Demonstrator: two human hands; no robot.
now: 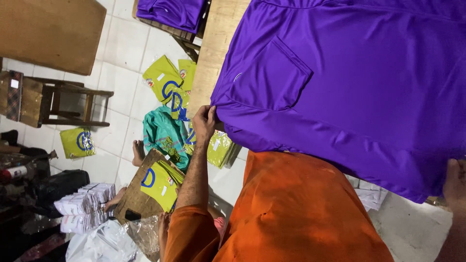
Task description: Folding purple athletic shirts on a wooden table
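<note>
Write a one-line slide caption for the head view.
Left hand and right hand grip a purple shirt's edge over a wooden table.

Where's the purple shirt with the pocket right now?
In the head view the purple shirt lies spread on the wooden table, upper right, its near edge pinched by the left hand, with the right hand at its other end.

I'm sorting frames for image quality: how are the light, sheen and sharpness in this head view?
Head view: even indoor light; soft sheen on the purple shirt, no blown-out glare. Left hand gripping its edge is fairly sharp. Right hand is cut by the frame edge and soft. The left floor corner by the white packets falls dark.
</note>
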